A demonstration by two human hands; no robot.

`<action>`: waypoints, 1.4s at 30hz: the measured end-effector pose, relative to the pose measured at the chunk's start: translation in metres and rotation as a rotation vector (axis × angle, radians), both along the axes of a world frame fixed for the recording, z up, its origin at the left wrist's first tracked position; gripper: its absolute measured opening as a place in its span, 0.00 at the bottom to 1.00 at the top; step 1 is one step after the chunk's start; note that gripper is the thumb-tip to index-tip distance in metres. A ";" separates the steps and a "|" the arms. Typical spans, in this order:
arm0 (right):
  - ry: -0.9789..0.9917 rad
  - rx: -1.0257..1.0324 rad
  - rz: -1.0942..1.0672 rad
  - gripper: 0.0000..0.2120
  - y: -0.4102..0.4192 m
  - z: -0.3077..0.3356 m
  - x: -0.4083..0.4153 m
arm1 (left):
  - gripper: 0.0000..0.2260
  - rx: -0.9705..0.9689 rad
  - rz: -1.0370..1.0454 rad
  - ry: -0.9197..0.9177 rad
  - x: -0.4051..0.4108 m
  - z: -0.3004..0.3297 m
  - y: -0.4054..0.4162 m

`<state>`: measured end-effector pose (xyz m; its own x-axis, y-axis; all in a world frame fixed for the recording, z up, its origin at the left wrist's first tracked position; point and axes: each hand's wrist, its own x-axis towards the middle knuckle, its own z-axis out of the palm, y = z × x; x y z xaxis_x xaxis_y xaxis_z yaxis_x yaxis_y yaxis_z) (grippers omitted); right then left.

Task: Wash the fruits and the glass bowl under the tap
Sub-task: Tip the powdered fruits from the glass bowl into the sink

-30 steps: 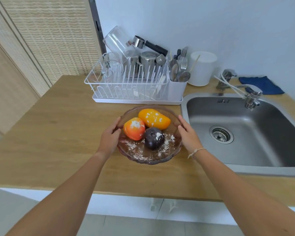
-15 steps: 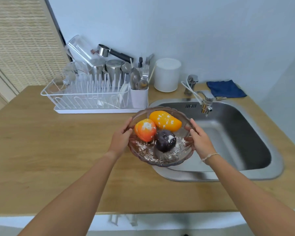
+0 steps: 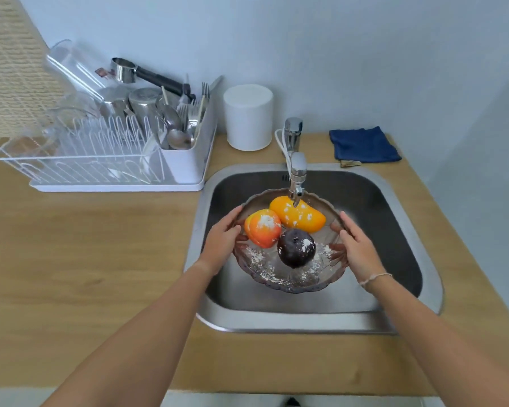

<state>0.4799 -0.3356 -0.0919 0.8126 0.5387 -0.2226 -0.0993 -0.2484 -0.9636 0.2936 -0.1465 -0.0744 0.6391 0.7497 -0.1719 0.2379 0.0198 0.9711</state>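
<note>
Hard to make out at far left: clear glassware in the white dish rack (image 3: 100, 168), its outlines lost against the wires; count impossible. Blurred too, the cutlery crowded in the rack's white holder (image 3: 188, 160), forks and spoons not countable. Cut off at the left edge, a woven blind (image 3: 6, 69). Both forearms cropped by the bottom edge.

Gripped at nine o'clock on its rim by the left hand (image 3: 221, 242), thumb over the edge and fingers curled beneath, partly seen through the glass: one glass bowl (image 3: 288, 284), held over the steel sink (image 3: 409, 289). Inside, three fruits, each dusted with white powder: one red-orange fruit (image 3: 262, 232) at ten o'clock, one yellow-orange mango (image 3: 299, 214) at twelve o'clock, one dark purple fruit (image 3: 296, 248) at centre, all three touching. More powder scattered over the bowl's floor. Directly above the mango, the spout of the one tap (image 3: 297, 177); no telling whether water ran. Clasped at three o'clock on the rim by the right hand (image 3: 357, 249), fingers under the bowl, a thin bracelet at the wrist.

Behind the sink, one white cylindrical container (image 3: 249, 117), then at one o'clock one folded blue cloth (image 3: 363, 145). Underneath everything, a light wooden countertop (image 3: 86, 259) against a pale blue wall (image 3: 335, 54).
</note>
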 end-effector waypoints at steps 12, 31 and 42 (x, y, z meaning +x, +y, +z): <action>0.119 -0.075 0.061 0.22 0.013 -0.039 0.029 | 0.22 -0.140 0.067 0.095 0.031 -0.032 0.005; 0.260 -0.245 0.239 0.29 0.019 -0.059 0.020 | 0.29 -0.280 0.125 0.269 0.027 -0.091 0.029; 0.034 -0.339 0.247 0.27 0.020 -0.059 0.019 | 0.22 -0.082 0.081 0.325 0.029 -0.080 0.019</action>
